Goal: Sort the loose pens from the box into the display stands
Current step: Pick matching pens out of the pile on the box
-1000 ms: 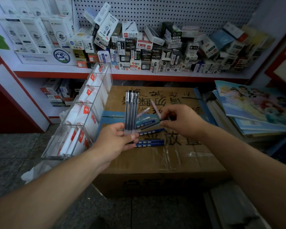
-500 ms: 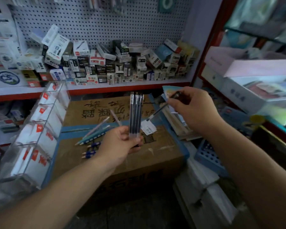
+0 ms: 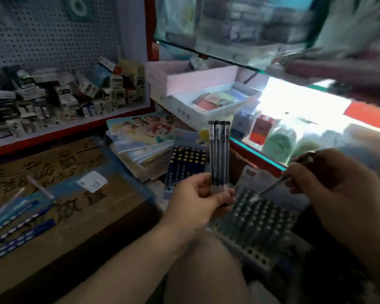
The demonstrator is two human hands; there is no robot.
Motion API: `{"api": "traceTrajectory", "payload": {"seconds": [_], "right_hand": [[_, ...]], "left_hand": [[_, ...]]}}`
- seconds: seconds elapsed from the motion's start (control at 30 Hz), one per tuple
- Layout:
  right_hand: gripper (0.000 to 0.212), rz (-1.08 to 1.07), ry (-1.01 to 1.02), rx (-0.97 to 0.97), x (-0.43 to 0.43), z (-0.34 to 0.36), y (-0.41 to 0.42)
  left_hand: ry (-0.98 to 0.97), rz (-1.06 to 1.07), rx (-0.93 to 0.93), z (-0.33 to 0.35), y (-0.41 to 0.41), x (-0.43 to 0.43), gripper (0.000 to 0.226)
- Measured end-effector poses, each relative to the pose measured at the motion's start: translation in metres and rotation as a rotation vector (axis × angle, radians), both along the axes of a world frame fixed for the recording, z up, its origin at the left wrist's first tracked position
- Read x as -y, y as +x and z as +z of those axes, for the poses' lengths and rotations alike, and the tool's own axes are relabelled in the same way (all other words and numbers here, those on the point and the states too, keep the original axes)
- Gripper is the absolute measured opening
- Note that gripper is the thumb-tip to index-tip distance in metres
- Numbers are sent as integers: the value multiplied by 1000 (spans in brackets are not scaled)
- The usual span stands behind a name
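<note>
The left hand (image 3: 198,200) grips an upright bundle of slim black pens (image 3: 219,154). The right hand (image 3: 331,183) pinches a single dark pen (image 3: 270,188) (tip slanting down) just above the grey grid pen stand (image 3: 263,224). Loose blue pens (image 3: 22,229) lie on the brown cardboard box (image 3: 127,200), well left of the stand.

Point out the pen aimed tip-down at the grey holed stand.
The single dark pen in the right hand, tip over the stand. The left hand holds its bundle upright; the blue pens lie on the box.
</note>
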State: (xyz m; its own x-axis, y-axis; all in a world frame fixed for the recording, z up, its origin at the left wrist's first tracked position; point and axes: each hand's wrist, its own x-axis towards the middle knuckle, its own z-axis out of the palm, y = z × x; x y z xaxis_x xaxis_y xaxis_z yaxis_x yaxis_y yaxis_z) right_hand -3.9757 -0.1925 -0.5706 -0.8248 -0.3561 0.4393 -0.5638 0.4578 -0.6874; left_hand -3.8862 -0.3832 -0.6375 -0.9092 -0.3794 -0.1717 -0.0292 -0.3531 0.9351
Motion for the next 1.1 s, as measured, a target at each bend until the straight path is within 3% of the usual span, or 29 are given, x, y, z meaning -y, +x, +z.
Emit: {"api": "traceTrajectory", "payload": {"seconds": [0.3, 0.47, 0.57, 0.87, 1.1], "right_hand": [[27, -316, -84, 53, -150, -26, 41], [4, -352, -88, 199, -179, -56, 62], [5, -313, -66, 281, -184, -72, 75], [12, -261, 182, 238, -190, -138, 74], [6, -266, 185, 154, -186, -152, 69]], "left_hand": [[-25, -356, 56, -10, -30, -147, 19], [-3, -236, 103, -27, -17, -176, 21], [-53, -167, 139, -44, -5, -190, 17], [-48, -117, 256, -75, 14, -214, 24], [8, -129, 280, -86, 25, -219, 26]]}}
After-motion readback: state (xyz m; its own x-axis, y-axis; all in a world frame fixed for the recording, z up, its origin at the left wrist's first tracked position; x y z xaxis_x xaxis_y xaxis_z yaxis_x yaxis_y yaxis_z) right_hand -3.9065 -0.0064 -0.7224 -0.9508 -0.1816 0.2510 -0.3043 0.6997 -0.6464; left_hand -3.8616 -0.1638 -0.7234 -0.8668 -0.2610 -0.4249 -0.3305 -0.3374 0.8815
